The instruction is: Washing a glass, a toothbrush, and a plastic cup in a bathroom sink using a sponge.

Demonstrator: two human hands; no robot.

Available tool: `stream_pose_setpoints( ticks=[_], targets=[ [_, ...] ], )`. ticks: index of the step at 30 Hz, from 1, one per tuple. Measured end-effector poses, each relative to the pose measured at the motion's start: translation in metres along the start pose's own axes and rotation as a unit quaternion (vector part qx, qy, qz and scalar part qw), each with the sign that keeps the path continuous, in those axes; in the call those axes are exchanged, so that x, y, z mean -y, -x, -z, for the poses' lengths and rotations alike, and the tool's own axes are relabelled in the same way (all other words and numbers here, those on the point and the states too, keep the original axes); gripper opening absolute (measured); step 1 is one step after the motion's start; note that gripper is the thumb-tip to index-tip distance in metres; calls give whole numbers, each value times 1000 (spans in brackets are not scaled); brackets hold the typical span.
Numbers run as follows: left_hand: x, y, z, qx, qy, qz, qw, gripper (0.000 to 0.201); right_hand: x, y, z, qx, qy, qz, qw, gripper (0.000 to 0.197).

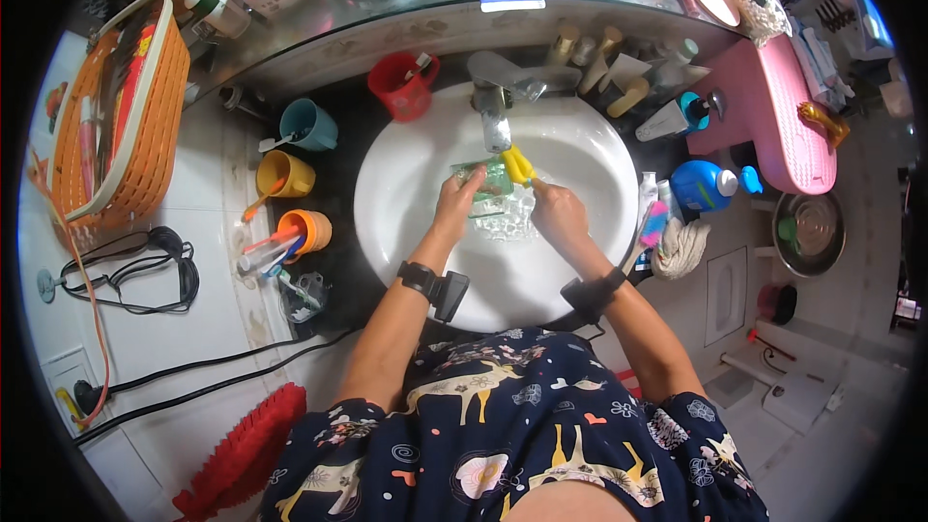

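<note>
Both of my hands are over the white oval sink point(396, 261), under the metal tap point(495, 121). My left hand point(458, 205) is closed on a clear green cup point(495, 180), which lies tilted below the spout. In my right hand point(561, 215) is a yellow plastic object point(519, 164) with a forked or looped end; its kind is hard to make out. It is close beside the cup's far right edge. Water splashes and ripples in the bowl under the cup.
A red mug point(398, 92) stands behind the sink. To the left are a blue cup point(314, 126), a yellow cup point(288, 176) and an orange cup point(311, 231). Bottles, including a blue one point(698, 186), line the right side. A glass shelf point(387, 14) spans the back.
</note>
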State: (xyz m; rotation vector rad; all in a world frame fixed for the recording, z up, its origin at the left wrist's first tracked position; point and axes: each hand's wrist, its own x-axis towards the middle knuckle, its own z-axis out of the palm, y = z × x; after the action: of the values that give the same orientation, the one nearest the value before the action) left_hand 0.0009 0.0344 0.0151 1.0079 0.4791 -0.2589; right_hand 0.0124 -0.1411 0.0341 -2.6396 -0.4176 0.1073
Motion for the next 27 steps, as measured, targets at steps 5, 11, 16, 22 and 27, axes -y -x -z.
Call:
stream_pose_setpoints(
  ticks=[5,11,16,22,27],
  targets=[
    [15,-8,-1,40,-195,-53,979,25,-14,-9,2,38,6,-115,993,22],
    [18,-21,-8,-40,-389,-97,915,19,28,14,-2,-41,-28,19,999,27],
    [26,-21,-5,-8,-458,-318,830,18,-5,-18,7,25,37,-127,991,23],
    [16,-21,4,6,-335,-101,937,17,-1,4,21,5,-49,-133,990,17],
    [19,-16,3,25,-345,-97,933,27,-11,4,19,-40,-41,-141,988,19]
  ],
)
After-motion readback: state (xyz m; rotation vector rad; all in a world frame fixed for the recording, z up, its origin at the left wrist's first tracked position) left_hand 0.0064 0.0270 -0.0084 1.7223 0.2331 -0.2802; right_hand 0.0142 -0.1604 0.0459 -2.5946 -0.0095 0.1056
